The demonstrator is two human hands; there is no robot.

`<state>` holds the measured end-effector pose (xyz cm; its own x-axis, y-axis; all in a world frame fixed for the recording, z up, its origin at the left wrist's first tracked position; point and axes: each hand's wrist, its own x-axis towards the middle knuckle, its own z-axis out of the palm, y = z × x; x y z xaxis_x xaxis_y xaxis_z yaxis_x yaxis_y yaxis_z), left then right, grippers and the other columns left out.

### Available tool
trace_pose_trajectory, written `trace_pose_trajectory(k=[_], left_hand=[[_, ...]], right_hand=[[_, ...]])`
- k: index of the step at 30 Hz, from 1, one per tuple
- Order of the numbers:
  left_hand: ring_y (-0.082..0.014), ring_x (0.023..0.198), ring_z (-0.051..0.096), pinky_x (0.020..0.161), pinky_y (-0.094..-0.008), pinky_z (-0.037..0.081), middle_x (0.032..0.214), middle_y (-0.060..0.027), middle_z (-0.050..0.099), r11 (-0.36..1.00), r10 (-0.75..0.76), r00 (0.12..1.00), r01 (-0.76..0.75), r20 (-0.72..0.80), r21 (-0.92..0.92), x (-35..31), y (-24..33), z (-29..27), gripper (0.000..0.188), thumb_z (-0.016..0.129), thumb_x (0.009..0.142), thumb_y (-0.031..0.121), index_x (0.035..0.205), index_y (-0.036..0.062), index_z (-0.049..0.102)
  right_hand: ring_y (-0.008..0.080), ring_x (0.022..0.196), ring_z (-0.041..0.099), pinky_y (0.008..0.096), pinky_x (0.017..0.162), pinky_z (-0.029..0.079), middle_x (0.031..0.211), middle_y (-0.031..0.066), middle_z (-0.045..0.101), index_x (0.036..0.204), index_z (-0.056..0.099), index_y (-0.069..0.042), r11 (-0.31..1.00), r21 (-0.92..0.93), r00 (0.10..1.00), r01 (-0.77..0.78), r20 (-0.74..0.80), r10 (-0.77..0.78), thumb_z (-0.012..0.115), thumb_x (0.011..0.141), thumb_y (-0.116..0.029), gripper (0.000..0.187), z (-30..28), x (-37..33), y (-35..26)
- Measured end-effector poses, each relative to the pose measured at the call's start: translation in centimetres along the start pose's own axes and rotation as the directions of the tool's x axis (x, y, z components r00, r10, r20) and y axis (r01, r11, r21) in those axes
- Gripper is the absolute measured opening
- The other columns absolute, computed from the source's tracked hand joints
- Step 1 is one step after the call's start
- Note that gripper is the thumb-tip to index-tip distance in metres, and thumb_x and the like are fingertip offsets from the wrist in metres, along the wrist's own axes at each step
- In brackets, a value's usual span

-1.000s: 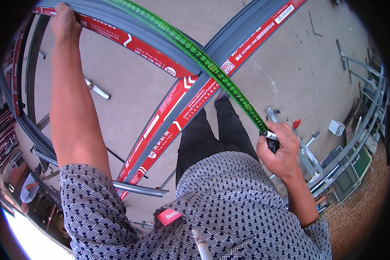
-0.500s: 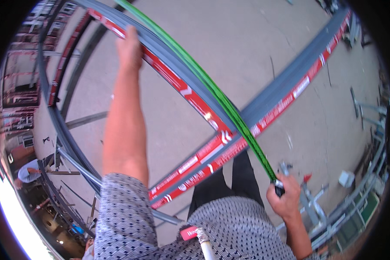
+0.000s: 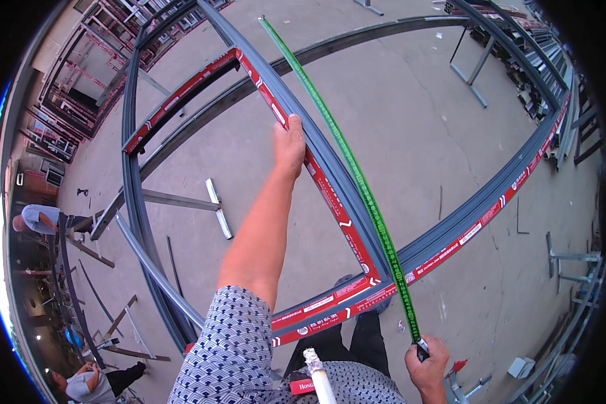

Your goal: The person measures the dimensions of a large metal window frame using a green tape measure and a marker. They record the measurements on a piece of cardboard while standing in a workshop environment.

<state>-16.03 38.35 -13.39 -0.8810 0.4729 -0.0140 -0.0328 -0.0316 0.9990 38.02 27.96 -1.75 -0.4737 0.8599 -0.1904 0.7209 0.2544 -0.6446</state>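
Observation:
My left hand (image 3: pixel 291 149) is closed around a grey bar of a large window frame (image 3: pixel 331 180), with the thumb over the top. Red printed protective film (image 3: pixel 331 199) runs along the bar's side. In my right hand (image 3: pixel 427 363), near the frame's front corner, is a tape measure (image 3: pixel 422 350), its case mostly hidden by the fingers. The long green blade (image 3: pixel 343 145) is drawn out across the front bar and runs beside the middle bar toward the far left. The blade's far tip shows in the open, apart from the frame.
A cigarette (image 3: pixel 322 385) juts in at the lower edge. Steel trestle legs (image 3: pixel 182 198) stand beneath the frame. Metal profiles (image 3: pixel 564 128) are piled at the right. At the left, one person (image 3: pixel 40 219) bends over bars; another (image 3: pixel 91 384) is lower down.
The view has shifted, showing more of the frame's far side and the blade's tip. My left hand appears lower and farther right, still on the bar. The blade looks straighter.

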Motion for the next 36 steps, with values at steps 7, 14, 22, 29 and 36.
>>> trace_pose_trajectory(k=[7,14,22,29,36], left_hand=[[-0.0124,0.087,0.057,0.080,-0.0338,0.052,0.098,-0.0053,0.062,0.994,-0.044,0.998,0.040,0.035,0.101,0.5,-0.7,-0.7,0.050,0.051,0.110,0.043,0.121,-0.0052,0.056],[-0.0115,0.088,0.056,0.080,-0.0328,0.051,0.098,-0.0040,0.061,0.999,-0.035,0.999,0.034,0.028,0.017,0.3,-1.1,-0.8,0.050,0.051,0.110,0.043,0.121,-0.0054,0.056],[-0.0105,0.086,0.054,0.078,-0.0319,0.050,0.096,-0.0020,0.059,1.000,0.009,0.998,-0.010,0.060,0.023,0.4,-1.5,-1.1,0.049,0.051,0.110,0.045,0.119,-0.0033,0.057],[-0.0092,0.081,0.053,0.072,-0.0321,0.048,0.090,0.0001,0.057,0.993,0.053,0.996,-0.060,0.071,0.097,0.4,-1.3,-1.2,0.042,0.052,0.109,0.043,0.107,0.0007,0.058],[-0.0082,0.071,0.050,0.063,-0.0333,0.046,0.078,0.0029,0.053,0.990,0.045,0.997,-0.052,0.056,0.133,0.3,-0.2,-0.7,0.040,0.053,0.109,0.039,0.089,0.0039,0.058]], right_hand=[[0.0309,0.068,0.062,0.0413,0.064,0.048,0.074,0.0151,0.063,0.091,0.070,0.001,1.000,0.004,1.000,-0.006,-0.010,0.006,0.069,0.075,-0.006,0.018,0.2,-0.3,-0.4],[0.0304,0.069,0.062,0.0410,0.065,0.049,0.075,0.0147,0.064,0.092,0.070,0.001,0.999,-0.001,0.999,-0.037,-0.025,0.037,0.070,0.075,-0.006,0.019,0.6,-0.5,-0.6],[0.0295,0.069,0.062,0.0406,0.065,0.049,0.075,0.0145,0.064,0.092,0.070,0.001,0.999,-0.002,0.999,-0.044,-0.010,0.044,0.070,0.075,-0.007,0.019,0.8,-0.3,-0.9],[0.0291,0.068,0.062,0.0403,0.064,0.049,0.074,0.0146,0.064,0.092,0.070,0.001,0.999,0.005,0.999,-0.034,-0.006,0.034,0.069,0.075,-0.006,0.018,1.0,0.0,-0.7],[0.0295,0.068,0.063,0.0405,0.064,0.049,0.075,0.0148,0.064,0.092,0.071,0.001,1.000,0.013,1.000,-0.018,-0.005,0.018,0.069,0.075,-0.006,0.019,1.0,0.1,-0.9]])
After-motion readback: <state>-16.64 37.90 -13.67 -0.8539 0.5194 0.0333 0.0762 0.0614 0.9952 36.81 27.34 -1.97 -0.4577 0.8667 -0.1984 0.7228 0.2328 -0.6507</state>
